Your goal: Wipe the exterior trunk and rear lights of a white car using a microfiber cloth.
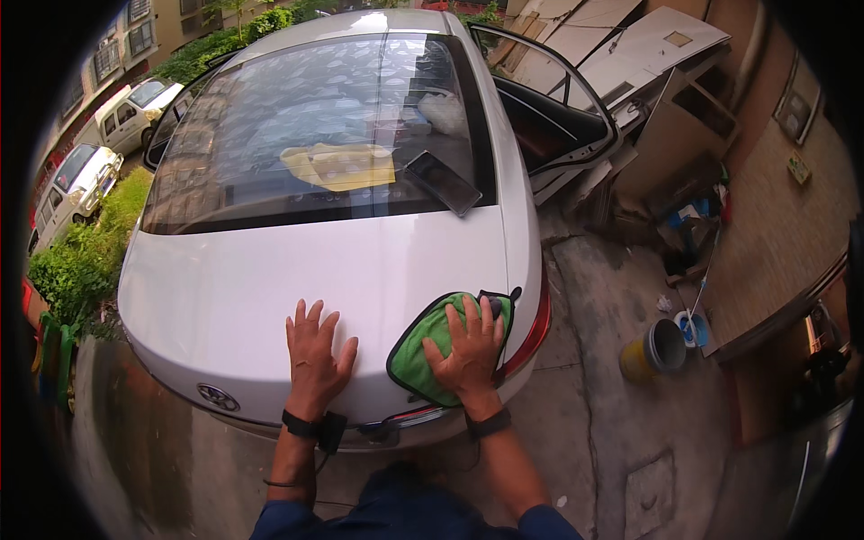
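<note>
My left hand is spread over the white trunk lid of a Toyota car, bare palm down, near the lid's rear edge. To its right, my right hand lies flat on a green microfibre cloth with a dark border. The cloth rests on the lid's rear right corner, close to the red tail light, and a dark grey patch of its underside shows by my fingertips. Fingers on both hands are apart. Whether my left palm touches the paint cannot be told.
A smartphone lies across the lower right of the rear window. Some yellow material shows in the glass. The right rear door stands ajar beside leaning boards. A bucket is on the concrete at right.
</note>
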Tool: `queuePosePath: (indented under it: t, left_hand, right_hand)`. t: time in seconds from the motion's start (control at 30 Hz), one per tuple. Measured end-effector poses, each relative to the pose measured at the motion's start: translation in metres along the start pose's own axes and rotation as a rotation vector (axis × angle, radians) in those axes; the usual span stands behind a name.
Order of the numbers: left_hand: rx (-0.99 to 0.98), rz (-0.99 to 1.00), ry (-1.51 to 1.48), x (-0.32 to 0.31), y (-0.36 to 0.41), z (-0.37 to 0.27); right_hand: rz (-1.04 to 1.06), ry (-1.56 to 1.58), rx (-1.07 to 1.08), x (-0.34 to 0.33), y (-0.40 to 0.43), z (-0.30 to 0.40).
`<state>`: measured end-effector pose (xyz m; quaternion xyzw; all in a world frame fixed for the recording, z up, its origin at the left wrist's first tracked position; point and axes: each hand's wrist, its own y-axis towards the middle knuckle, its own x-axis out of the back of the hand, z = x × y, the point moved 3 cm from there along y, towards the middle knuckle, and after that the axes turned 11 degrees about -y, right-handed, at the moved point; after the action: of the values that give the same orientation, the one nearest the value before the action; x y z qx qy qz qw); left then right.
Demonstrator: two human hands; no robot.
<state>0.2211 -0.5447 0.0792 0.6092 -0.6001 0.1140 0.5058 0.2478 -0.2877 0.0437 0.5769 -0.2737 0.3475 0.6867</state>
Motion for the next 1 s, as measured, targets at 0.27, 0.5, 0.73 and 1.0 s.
queuePosePath:
  t: [0.27,0.5,0.73,1.0]
  left_hand:
    - [0.063,0.021,0.03,-0.004,0.008,-0.014]
    - [0.063,0.065,0.067,-0.012,0.009,-0.013]
    - [0.061,-0.052,0.14,-0.01,0.008,-0.01]
    - [0.321,-0.307,-0.288,-0.012,0.003,0.031]
  right_hand:
    - [0.103,0.063,-0.106,-0.03,0.05,-0.129]
    - [0.161,0.129,-0.13,-0.062,0.103,-0.187]
    - [0.181,0.292,-0.1,-0.116,0.163,-0.245]
    - [0.263,0.391,-0.184,-0.166,0.226,-0.281]
